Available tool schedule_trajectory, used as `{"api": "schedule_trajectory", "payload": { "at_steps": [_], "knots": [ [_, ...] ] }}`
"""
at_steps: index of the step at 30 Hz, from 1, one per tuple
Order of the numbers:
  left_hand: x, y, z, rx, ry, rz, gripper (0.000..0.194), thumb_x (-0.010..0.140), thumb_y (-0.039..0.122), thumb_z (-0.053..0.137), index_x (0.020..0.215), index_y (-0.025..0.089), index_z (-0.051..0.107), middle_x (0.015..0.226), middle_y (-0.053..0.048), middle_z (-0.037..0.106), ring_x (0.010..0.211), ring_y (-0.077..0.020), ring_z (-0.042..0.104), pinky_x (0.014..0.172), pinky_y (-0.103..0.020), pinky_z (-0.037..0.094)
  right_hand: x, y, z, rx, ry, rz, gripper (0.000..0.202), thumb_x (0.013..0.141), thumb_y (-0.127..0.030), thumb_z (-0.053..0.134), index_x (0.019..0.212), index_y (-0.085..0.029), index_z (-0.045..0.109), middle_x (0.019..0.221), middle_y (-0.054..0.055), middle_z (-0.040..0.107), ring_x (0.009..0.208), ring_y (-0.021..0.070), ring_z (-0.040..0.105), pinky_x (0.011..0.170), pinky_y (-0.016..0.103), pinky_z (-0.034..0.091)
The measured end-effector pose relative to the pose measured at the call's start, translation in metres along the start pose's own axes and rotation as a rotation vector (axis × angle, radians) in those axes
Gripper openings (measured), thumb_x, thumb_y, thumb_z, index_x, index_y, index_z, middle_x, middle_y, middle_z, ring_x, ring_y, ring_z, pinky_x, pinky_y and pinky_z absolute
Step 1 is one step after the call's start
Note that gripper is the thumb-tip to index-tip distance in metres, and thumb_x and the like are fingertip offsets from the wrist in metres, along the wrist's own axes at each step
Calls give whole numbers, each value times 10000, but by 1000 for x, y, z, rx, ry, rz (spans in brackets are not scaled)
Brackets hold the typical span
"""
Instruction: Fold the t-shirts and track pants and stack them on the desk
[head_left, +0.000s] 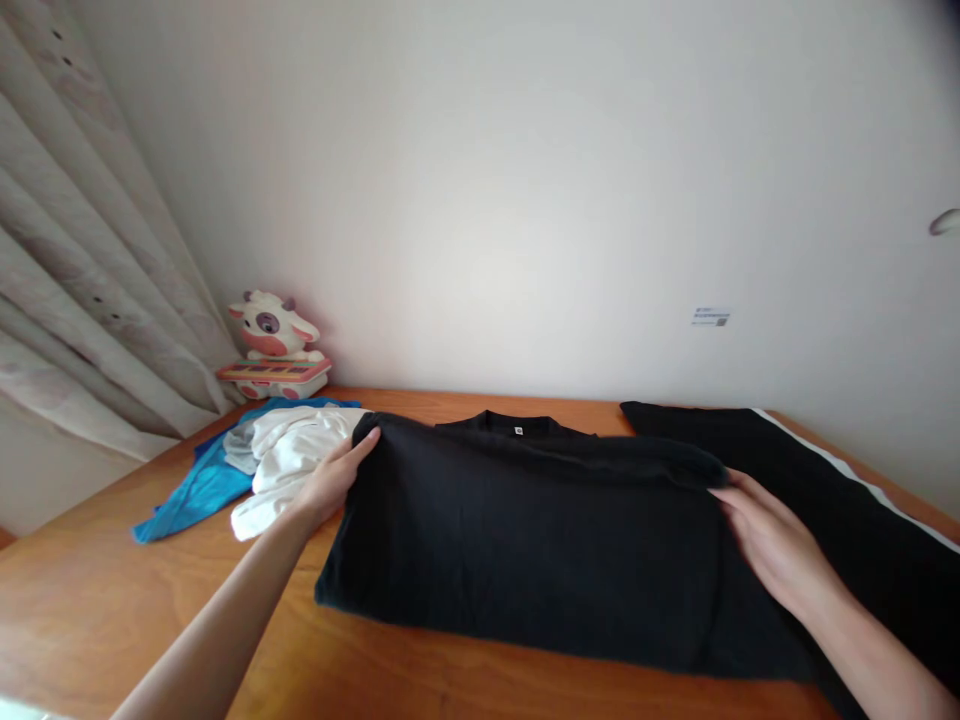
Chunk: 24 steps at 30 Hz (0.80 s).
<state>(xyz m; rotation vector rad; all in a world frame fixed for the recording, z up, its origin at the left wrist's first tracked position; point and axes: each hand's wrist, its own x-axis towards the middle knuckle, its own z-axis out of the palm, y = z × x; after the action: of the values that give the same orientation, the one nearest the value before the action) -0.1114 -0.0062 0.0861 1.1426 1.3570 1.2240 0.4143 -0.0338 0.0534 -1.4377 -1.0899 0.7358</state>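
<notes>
A black T-shirt (540, 560) is held up in front of me by its folded upper edge, and its lower edge hangs close above the wooden table. Its collar (519, 428), with a small white label, shows behind that edge. My left hand (337, 475) pinches the left corner, thumb on the near side. At the right corner my right hand (761, 525) is closed on the cloth. Fingers of both hands are partly hidden behind the fabric.
White clothing (289, 455) lies crumpled over a blue garment (199, 495) at the left. A cow-shaped toy piano (274, 345) stands in the back corner by the curtain (97, 250). Black clothing with a white stripe (847, 520) covers the right side of the wooden table (97, 590).
</notes>
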Motion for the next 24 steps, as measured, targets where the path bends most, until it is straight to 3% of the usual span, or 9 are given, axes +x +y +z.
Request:
{"api": "schedule_trajectory", "payload": {
  "at_steps": [3,6,9,13,18,24],
  "knots": [
    [26,-1,14,104,-18,-50,594,769,667,701,1072,156,694,836,-86,761,848,-276,718,747,-347,574,21,-4,24,-48,-130,327,486,733,-661,667,933,-218,682,871,118,791,855,290,759,720,377,607],
    [20,-10,3,470,-22,-184,685,703,729,701,1068,149,683,758,-52,725,810,-286,697,678,-340,541,14,8,14,-151,-313,507,587,741,-743,644,920,-188,713,966,172,794,932,315,755,749,372,603],
    [-8,-26,-22,762,-25,-184,716,652,747,723,1071,168,686,742,-31,698,832,-294,684,685,-330,515,-10,20,-12,-177,-381,468,587,659,-738,735,956,-231,745,1140,129,777,1137,332,695,855,331,594],
    [-43,-46,-44,701,-72,-117,688,611,674,796,1109,214,677,845,-32,704,895,-283,673,715,-311,514,-36,24,-38,-221,-304,418,645,580,-701,792,1059,-272,744,1215,86,757,1215,355,651,838,323,608],
    [-60,-56,-42,483,-28,114,573,627,594,829,1017,225,628,662,57,503,656,-169,544,591,-249,435,-42,32,-45,-222,-228,318,701,498,-666,826,1047,-244,720,1063,97,779,1145,352,682,854,305,601],
    [-59,-53,-39,277,226,231,480,760,619,748,913,241,495,686,72,482,582,-101,425,530,-187,353,-43,56,-45,-123,14,167,661,551,-713,792,1005,-250,663,1041,87,758,1130,325,685,871,285,588]
  ]
}}
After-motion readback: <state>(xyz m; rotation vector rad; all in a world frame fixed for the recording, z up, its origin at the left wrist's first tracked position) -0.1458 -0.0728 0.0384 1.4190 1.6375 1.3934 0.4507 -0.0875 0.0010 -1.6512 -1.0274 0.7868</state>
